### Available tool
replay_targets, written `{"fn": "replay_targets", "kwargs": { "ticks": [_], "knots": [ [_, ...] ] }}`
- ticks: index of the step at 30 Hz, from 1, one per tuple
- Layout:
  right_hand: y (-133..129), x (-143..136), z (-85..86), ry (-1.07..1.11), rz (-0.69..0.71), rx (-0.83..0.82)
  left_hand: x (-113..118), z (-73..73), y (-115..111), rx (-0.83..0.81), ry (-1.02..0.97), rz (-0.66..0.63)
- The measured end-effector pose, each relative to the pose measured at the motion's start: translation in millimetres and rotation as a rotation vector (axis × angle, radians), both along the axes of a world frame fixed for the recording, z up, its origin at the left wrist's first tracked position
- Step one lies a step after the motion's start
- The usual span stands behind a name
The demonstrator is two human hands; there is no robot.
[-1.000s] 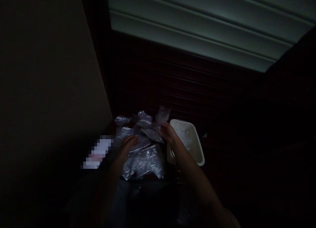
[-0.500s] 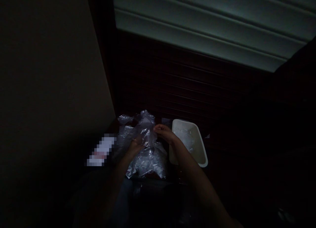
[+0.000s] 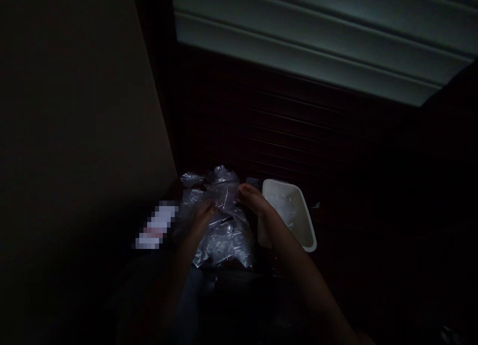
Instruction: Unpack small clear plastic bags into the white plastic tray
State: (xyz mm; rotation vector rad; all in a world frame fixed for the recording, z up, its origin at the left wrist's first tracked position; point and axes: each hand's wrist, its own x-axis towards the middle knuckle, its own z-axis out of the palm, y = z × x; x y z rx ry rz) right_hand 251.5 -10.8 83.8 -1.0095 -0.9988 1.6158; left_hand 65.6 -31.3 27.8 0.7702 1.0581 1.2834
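Note:
The scene is very dark. A small clear plastic bag (image 3: 225, 193) is held up between both hands above a heap of clear plastic bags (image 3: 224, 240). My left hand (image 3: 204, 215) pinches the bag's left side. On the bag's right side my right hand (image 3: 251, 198) grips its edge. A white rectangular tub (image 3: 298, 235) stands just right of my right wrist, with some clear plastic inside it.
A pale wall panel (image 3: 74, 111) rises on the left. Dark slatted boards (image 3: 280, 136) run behind the heap, with lighter slats (image 3: 317, 36) above them. A small blurred pale item (image 3: 157, 225) lies left of the bags. The right side is too dark to read.
My right hand brought a bag from the right, near the tub, in over the heap, and my left hand rose from the heap to take its other side.

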Motion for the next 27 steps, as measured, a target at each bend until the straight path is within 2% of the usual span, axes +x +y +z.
{"fn": "replay_targets", "kwargs": {
  "ticks": [3,6,9,12,17,21,23,27],
  "knots": [
    [0.3,0.3,1.4,-0.006,-0.058,0.025,2.1,4.2,-4.0,0.017,-0.059,-0.005],
    [-0.2,-0.5,5.1,0.027,-0.091,0.02,5.8,6.9,-7.9,-0.011,-0.011,-0.067],
    [-2.1,-1.7,10.6,0.08,-0.044,-0.008,10.8,6.9,-10.9,0.018,0.016,-0.157],
    [-4.3,-2.9,15.1,0.08,0.008,-0.046,14.6,5.7,-11.2,0.099,0.06,-0.185],
    [-6.7,-8.1,13.8,0.005,0.057,-0.041,12.9,4.3,-6.9,0.21,0.297,-0.081],
    [-7.6,-12.8,9.5,-0.152,0.06,0.025,10.1,5.0,-7.9,0.29,0.391,-0.043],
    [-6.8,-12.7,8.3,-0.169,0.035,0.042,9.9,3.7,-9.2,0.32,0.419,-0.062],
    [-2.7,-7.6,7.5,-0.062,-0.105,0.029,9.8,-2.6,-8.7,0.313,0.471,-0.082]
  ]
}}
